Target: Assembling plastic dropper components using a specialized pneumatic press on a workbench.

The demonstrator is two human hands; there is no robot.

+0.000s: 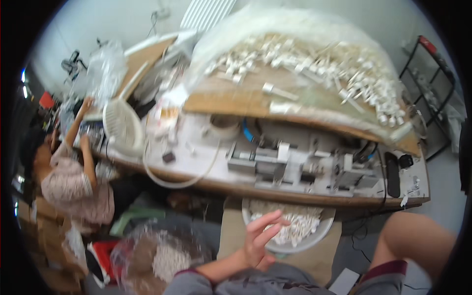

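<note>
My left hand (260, 240) is raised in front of a round pale bowl (322, 235), its forearm coming in from the lower left. The fingers are apart and slightly bent, and I see nothing between them. Small white pieces (299, 229) fill the bowl, partly covered by my fingers. Behind the bowl, on the bench, stands a grey metal bench fixture (260, 164) with blocks and rails. My right hand is out of view; only a bare bent limb, with a maroon-trimmed grey edge, shows at lower right.
A wooden board (231, 102) above the bench carries a large heap of white stemmed parts (295, 59). A white fan (123, 125), tape roll (223, 127) and black phone (392, 174) lie along the bench. A clear bag (142, 260) stands lower left; another person (78, 187) works at left.
</note>
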